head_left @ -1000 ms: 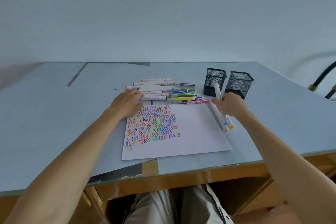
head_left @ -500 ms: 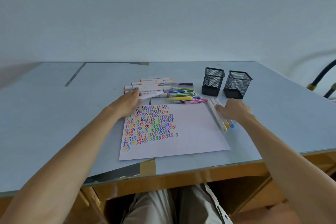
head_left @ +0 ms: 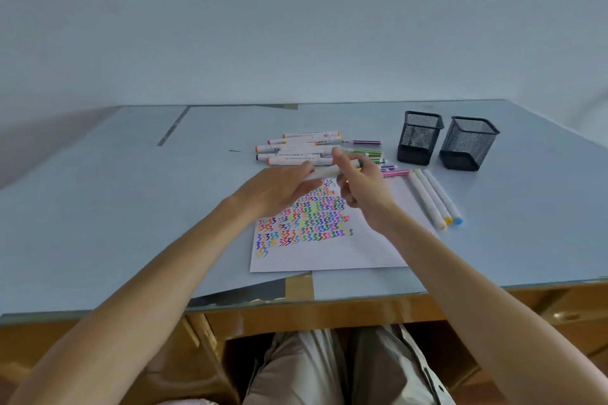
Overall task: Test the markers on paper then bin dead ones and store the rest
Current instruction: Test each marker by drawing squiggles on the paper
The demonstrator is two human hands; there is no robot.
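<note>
A white marker (head_left: 324, 172) is held level above the top of the paper (head_left: 371, 246). My left hand (head_left: 279, 189) grips its left part and my right hand (head_left: 362, 186) pinches its right end, which the fingers hide. The sheet carries several rows of coloured zigzag strokes. Behind my hands lies a pile of white and thin coloured markers (head_left: 306, 149). Three white markers (head_left: 434, 197) lie side by side on the table just right of the paper.
Two black mesh pen cups, the left cup (head_left: 418, 141) and the right cup (head_left: 467, 143), stand at the back right; no marker shows inside either. The blue table (head_left: 115, 207) ends in a wooden front edge, with my knees below it.
My right hand left the three markers by the paper and moved left to the marker that my left hand lifted from the pile. Both hands now meet over the sheet.
</note>
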